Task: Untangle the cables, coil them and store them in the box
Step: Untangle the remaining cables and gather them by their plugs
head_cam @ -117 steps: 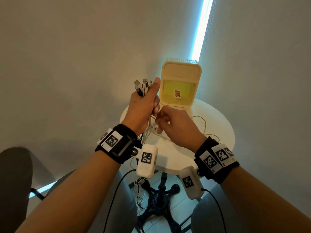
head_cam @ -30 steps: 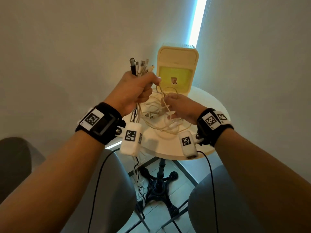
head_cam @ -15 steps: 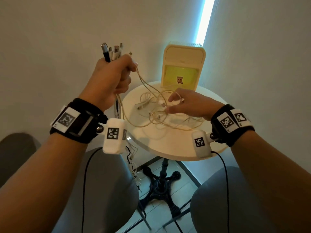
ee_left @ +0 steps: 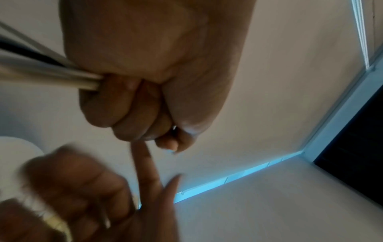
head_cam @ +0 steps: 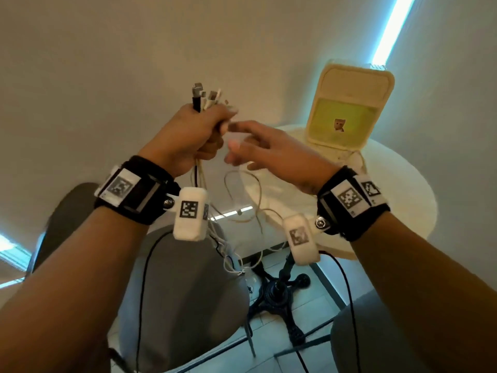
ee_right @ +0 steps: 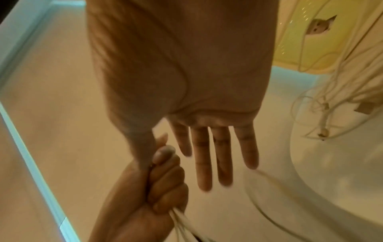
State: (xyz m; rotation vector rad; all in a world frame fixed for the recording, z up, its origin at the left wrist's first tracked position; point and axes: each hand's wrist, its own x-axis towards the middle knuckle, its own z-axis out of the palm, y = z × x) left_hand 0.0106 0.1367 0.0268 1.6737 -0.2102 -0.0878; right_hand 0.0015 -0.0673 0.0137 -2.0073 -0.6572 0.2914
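My left hand (head_cam: 199, 130) is raised in a fist around a bundle of cables (head_cam: 205, 99); several plug ends, one black and the others white, stick up above it. The cords hang below the fist in loops (head_cam: 243, 200) and trail onto the round white table (head_cam: 398, 200). In the left wrist view the fist (ee_left: 145, 101) clamps the cords (ee_left: 51, 77). My right hand (head_cam: 258, 146) reaches toward the fist with straight fingers (ee_right: 215, 155) and holds nothing; its thumb touches the left hand. The cream box (head_cam: 349, 114) stands open at the table's back, its yellow-green inside bearing a small sticker.
More tangled white cable (ee_right: 323, 114) lies on the table near the box. The table's black pedestal foot (head_cam: 279, 294) stands on the tiled floor. Grey chair seats (head_cam: 183, 292) sit below my arms. Walls close in behind, with a bright strip (head_cam: 390, 30) at the corner.
My right hand has left the cables on the table and risen to the left hand's fist. The left hand still grips the bundle; the view has swung left, so the box sits further right.
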